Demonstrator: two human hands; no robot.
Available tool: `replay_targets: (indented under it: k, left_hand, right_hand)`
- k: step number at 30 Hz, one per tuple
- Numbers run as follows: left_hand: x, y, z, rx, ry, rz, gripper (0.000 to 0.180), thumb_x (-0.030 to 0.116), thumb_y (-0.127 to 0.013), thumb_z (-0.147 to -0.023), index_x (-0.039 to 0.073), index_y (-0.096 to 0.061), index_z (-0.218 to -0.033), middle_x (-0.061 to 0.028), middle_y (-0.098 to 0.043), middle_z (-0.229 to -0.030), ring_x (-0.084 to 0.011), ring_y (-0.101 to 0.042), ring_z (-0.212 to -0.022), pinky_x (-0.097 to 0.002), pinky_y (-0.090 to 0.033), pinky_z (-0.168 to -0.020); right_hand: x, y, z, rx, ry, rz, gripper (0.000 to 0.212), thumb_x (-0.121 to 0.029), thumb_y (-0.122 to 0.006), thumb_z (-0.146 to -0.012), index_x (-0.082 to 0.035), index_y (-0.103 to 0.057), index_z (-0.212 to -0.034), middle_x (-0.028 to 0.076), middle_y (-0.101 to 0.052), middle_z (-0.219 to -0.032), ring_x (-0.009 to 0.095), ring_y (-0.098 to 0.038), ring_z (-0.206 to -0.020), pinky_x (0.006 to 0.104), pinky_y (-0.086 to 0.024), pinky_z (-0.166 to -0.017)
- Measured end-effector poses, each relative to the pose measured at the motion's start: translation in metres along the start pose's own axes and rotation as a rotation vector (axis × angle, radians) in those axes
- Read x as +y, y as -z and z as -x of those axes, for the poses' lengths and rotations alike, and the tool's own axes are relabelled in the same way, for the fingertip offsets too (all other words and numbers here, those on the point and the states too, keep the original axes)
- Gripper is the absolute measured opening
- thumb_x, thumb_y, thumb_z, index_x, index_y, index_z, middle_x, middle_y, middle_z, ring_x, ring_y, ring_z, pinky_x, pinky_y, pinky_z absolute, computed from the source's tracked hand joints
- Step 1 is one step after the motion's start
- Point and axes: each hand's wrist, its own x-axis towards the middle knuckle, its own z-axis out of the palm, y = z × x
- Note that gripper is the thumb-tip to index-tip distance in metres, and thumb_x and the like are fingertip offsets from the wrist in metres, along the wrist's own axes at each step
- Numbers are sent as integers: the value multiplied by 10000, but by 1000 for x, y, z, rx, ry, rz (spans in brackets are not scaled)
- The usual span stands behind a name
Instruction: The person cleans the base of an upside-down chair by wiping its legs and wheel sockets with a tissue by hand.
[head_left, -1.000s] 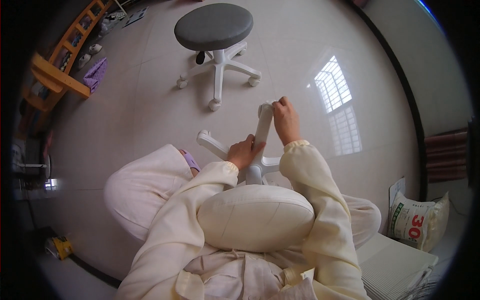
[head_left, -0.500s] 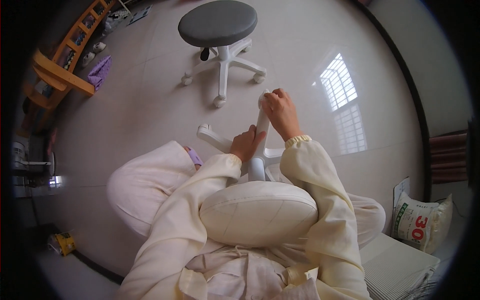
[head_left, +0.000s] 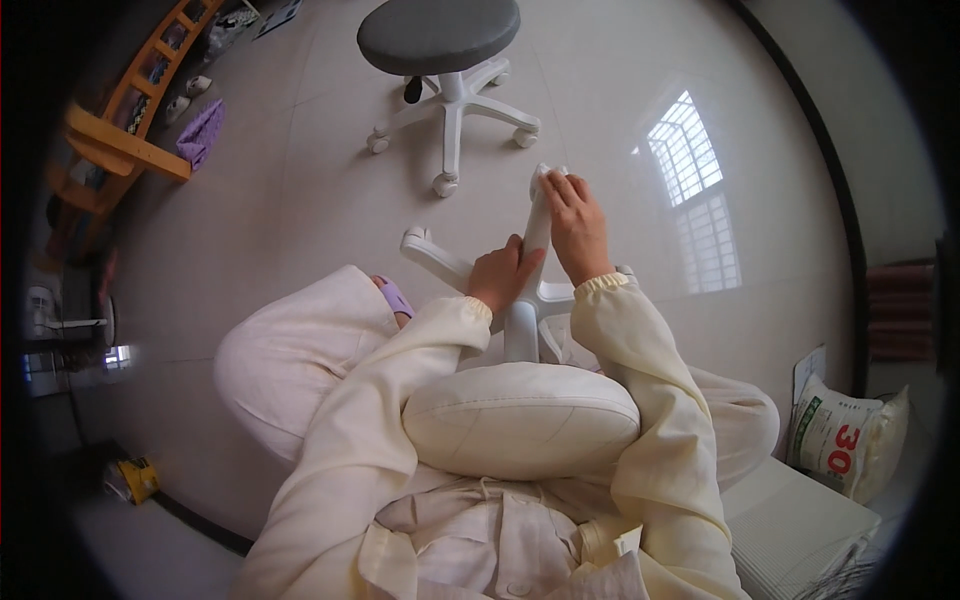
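A stool with a cream padded seat [head_left: 520,425] lies tipped over in my lap, its white post [head_left: 520,332] and legs pointing away from me. My left hand [head_left: 500,274] is closed around one white leg [head_left: 537,225] of the base. At the far end of that leg, my right hand [head_left: 580,222] has its fingers bent over the white caster [head_left: 545,176]; my fingers partly hide the caster. Another leg [head_left: 438,258] with a caster sticks out to the left. The remaining legs are partly hidden behind my hands and sleeve.
A second stool with a grey seat [head_left: 440,38] stands upright on its casters ahead. Orange wooden furniture [head_left: 130,140] and a purple cloth item [head_left: 203,133] are at the far left. At the right are a printed sack [head_left: 840,440] and a white ridged panel [head_left: 795,520].
Both hands and the held leg have shifted slightly up and right in the picture. My right fingers still bend over the caster, and my left hand keeps its hold on the leg.
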Motion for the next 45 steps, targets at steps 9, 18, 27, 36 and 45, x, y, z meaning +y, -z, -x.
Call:
replay_targets:
  k: [9, 18, 27, 36, 45]
  left_hand:
    - [-2, -7, 8, 42, 12, -35, 449, 486, -394, -930, 49, -496, -950, -176, -651, -780, -378, -625, -744, -473, -483, -690]
    - [-12, -11, 10, 81, -31, -11, 409, 466, -423, -920, 63, -474, -964, -185, -632, -781, -391, -608, -738, -499, -456, -650]
    - [-6, -5, 11, 2, 6, 53, 500, 544, -401, -914, 60, -521, -951, -134, -640, -754, -348, -624, -718, -454, -478, -675]
    - [-5, -3, 12, 30, 7, 63, 447, 495, -457, -906, 58, -537, -954, -121, -639, -757, -333, -629, -716, -431, -483, -685]
    - [-2, 1, 11, -3, 36, 62, 452, 504, -471, -894, 63, -547, -954, -108, -644, -760, -318, -632, -710, -417, -488, -685]
  right_hand:
    - [-1, -2, 19, -33, 159, 15, 349, -7, -573, -728, 20, -619, -1073, 63, -564, -1181, 223, -528, -1099, 316, -502, -860]
    - [-10, -1, 25, -104, 291, -152, 317, -88, -581, -731, 30, -630, -1021, 81, -567, -1105, 234, -507, -1098, 338, -472, -889]
    - [0, 5, 27, -16, -80, -153, 315, 43, -563, -740, -18, -635, -1041, 61, -581, -1175, 247, -566, -1021, 337, -512, -810]
    - [3, 10, 22, -87, -684, -415, 210, 37, -537, -782, -46, -637, -946, 113, -640, -997, 287, -615, -874, 357, -496, -730]
    - [9, -8, 4, -82, -205, -227, 327, 35, -528, -757, -40, -595, -1068, 116, -601, -1137, 307, -552, -1031, 369, -485, -846]
